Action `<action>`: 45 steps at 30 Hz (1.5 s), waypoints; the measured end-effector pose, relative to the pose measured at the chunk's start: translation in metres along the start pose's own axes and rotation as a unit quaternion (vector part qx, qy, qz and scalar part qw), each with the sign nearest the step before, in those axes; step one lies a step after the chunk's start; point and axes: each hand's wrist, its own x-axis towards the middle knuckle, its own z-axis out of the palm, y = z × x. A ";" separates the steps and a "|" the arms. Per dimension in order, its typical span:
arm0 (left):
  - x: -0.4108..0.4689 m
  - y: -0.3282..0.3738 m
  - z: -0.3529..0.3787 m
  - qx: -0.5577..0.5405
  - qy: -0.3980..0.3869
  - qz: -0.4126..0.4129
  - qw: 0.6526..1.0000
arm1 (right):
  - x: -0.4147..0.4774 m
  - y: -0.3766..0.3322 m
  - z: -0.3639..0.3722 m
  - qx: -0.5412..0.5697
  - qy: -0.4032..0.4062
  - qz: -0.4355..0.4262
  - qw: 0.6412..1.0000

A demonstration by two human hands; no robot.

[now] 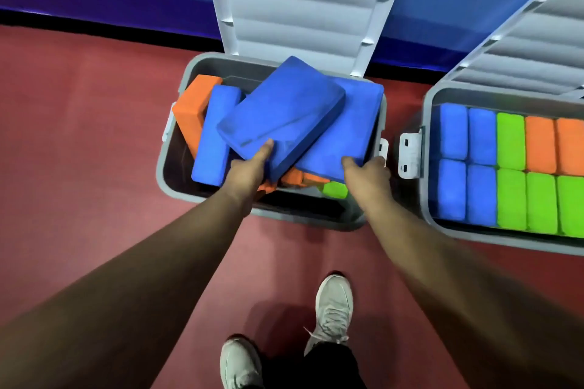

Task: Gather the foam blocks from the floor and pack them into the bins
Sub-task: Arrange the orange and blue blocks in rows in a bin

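Left grey plastic bin (160, 167), lid up, loose pile: orange foam block (189, 107), upright blue foam block (215, 136), small green foam block (335, 189). On top, left hand (249, 170) pinches upper blue foam slab (281, 110) and right hand (368, 178) grips lower blue foam slab (354, 123); thumbs on top, fingers beneath hidden. Right grey plastic bin (427, 199), cut off at frame edge, holds neat rows of blue, green and orange blocks (512, 142).

The only camera rides on my head, wide-angle, tilted steeply down and forward. My shoes (333, 303) on the floor (79, 151) fill the bottom edge, the open bin (316, 221) lies close ahead, and a second bin (427, 186) is cut off at right.
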 end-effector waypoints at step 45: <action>-0.026 0.003 0.235 0.048 -0.124 0.134 0.982 | 0.103 0.115 -0.147 0.453 -0.012 0.104 0.885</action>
